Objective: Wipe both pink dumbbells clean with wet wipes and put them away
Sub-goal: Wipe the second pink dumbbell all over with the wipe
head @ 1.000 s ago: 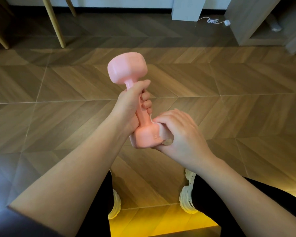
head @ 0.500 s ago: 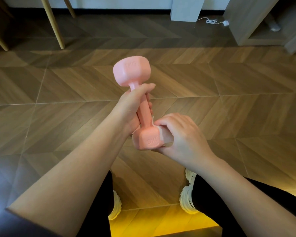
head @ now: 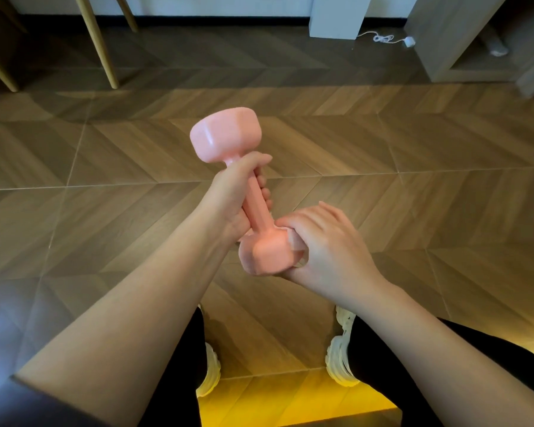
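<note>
- In front of the person's chest, in the head view, a pink dumbbell [head: 255, 195] is held in the air over the herringbone wood floor [head: 413, 180], tilted with one head up and away and the other head low and nearer the body.
- The left hand [head: 228, 201] grips the handle: the thumb lies over the top just under the upper head, and the fingers curl round from the far side, closed tight on the bar.
- The right hand [head: 327, 251] cups the lower head from the right, fingers bent round it.
- A pale wet wipe [head: 295, 243] shows as a small fold between that palm and the dumbbell head, pressed against the pink surface; most of it is hidden by the hand.
- Below the arms, two white shoes [head: 339, 359] stand on the floor beneath dark trouser legs.
- At the far edge stand wooden chair legs [head: 97, 41], a white cable [head: 383, 38] and a low cabinet [head: 444, 35].
</note>
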Tool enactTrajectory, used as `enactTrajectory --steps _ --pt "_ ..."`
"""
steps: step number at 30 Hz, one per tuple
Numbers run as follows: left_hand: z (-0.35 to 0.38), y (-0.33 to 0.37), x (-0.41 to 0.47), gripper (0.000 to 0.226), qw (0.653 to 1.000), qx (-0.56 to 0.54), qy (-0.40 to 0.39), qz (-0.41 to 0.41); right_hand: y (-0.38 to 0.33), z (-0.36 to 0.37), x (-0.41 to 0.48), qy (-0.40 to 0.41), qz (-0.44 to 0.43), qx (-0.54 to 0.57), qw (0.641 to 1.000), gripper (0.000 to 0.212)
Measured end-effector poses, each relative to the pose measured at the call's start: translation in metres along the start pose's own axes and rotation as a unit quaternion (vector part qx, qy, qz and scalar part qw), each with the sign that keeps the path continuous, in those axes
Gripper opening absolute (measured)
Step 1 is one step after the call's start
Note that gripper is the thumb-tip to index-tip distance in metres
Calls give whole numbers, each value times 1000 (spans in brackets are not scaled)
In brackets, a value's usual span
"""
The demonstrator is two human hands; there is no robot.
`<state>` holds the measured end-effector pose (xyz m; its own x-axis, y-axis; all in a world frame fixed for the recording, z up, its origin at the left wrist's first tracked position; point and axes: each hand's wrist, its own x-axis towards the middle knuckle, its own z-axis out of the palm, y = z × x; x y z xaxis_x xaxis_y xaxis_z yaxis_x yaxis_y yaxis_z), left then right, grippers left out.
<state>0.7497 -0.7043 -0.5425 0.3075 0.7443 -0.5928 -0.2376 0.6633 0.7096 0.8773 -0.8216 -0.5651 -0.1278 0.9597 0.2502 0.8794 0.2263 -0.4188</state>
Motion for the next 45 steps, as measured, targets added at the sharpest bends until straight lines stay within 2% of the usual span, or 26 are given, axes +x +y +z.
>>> enactTrajectory --steps 3,8,14,17,19,22,26,29,32,35,38,42,45 --pt "4 -1 -3 29 999 -25 -30 13 -2 -2 2 -23 12 10 1000 53" --pt "3 -3 -1 29 1000 13 1 21 3 -2 1 40 1 -40 998 54" --pt "6 -6 -4 29 1000 -21 -15 16 -2 2 1 -8 0 -42 999 46" --pt "5 -5 -4 23 999 -24 -12 30 -2 0 2 28 3 -49 998 44" --pt "4 -6 -3 29 1000 -7 -7 23 -1 -1 1 51 3 -54 997 48" --pt "4 -6 -3 25 1000 6 -7 10 -3 1 0 55 -4 -55 997 49" --pt "7 0 -7 27 999 -43 -29 12 -4 2 2 36 -7 -50 998 49" --pt "7 1 -8 28 997 -72 -28 3 -4 -2 3 4 9 21 1000 58" --pt "6 1 -8 28 997 -71 -28 -4 -4 -7 2 -44 24 91 995 62" --pt "7 2 -8 27 998 -49 -30 10 -3 -13 0 -59 39 122 990 55" --pt "12 1 -10 27 999 -17 -36 27 -3 -13 -1 -58 39 113 991 51" --pt "15 -1 -18 33 995 20 -97 19 -3 -6 1 -121 23 93 988 44" --pt "15 -2 -17 30 992 38 -114 32 -2 -2 -2 -75 14 32 997 43"
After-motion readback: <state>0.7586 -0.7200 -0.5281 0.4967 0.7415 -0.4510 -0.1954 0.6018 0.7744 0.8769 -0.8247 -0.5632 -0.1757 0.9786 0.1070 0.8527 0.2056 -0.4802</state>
